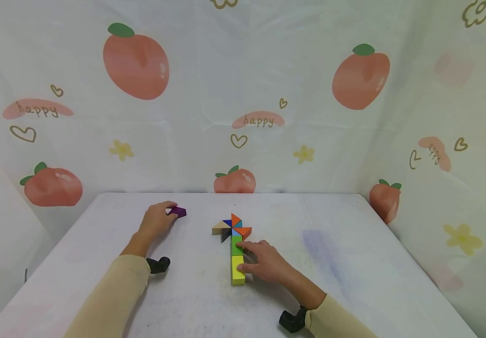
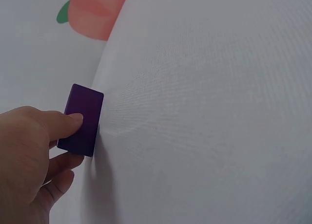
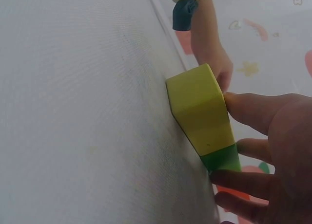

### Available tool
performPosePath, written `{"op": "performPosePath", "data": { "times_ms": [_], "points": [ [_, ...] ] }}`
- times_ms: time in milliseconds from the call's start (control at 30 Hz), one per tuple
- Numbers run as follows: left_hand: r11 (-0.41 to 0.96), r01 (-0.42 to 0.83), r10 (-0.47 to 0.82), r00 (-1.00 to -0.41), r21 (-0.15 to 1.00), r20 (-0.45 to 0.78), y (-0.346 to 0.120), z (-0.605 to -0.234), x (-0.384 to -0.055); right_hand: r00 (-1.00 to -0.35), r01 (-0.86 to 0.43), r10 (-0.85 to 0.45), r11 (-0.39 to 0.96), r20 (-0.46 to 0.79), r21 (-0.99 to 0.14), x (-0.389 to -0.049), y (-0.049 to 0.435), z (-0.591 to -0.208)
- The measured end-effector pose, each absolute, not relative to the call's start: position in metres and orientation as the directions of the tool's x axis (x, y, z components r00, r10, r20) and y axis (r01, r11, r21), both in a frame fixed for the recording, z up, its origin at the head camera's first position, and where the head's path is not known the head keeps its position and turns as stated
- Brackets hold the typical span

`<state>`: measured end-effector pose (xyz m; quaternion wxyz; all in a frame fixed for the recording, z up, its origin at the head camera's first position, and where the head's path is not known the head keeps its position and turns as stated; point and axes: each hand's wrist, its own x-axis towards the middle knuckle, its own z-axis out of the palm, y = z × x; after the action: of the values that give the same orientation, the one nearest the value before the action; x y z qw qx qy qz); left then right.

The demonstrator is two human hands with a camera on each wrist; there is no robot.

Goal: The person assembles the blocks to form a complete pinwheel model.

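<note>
Toward the back left of the table, my left hand (image 1: 157, 220) pinches a purple wooden block (image 1: 178, 212) between thumb and fingers. In the left wrist view the block (image 2: 87, 118) appears as a rectangle, with a fingertip over its near face. My right hand (image 1: 266, 261) rests at the right side of two blocks laid end to end, its fingers spread. One digit touches the yellow block (image 1: 238, 275), and another lies on the green block (image 1: 236, 241) beyond it. Small triangular pieces form a pinwheel above the green block, among them an orange triangle (image 1: 245, 232) and a natural-wood piece (image 1: 218, 228).
The white table (image 1: 192, 300) carries a faint bluish smudge right of the blocks. A white curtain (image 1: 200, 70) with printed fruit hangs behind the table and along its sides. Black wrist mounts (image 1: 292, 320) stick out from both wrists, low over the table.
</note>
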<state>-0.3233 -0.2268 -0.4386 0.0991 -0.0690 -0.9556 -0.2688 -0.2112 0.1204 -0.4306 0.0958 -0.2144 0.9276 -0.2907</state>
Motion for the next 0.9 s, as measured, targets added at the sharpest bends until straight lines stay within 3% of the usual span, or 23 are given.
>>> {"op": "performPosePath", "data": {
  "times_ms": [433, 900],
  "points": [
    [0.828, 0.172, 0.075, -0.977, 0.533, 0.199, -0.224, -0.436, -0.319, -0.891, -0.341, -0.451, 0.741, -0.053, -0.578, -0.212, 0.121, -0.431],
    [0.797, 0.245, 0.085, -0.950, 0.551, 0.299, -0.212, -0.427, -0.314, -0.886, -0.357, -0.462, 0.727, -0.033, -0.587, -0.211, 0.121, -0.431]
  ]
}}
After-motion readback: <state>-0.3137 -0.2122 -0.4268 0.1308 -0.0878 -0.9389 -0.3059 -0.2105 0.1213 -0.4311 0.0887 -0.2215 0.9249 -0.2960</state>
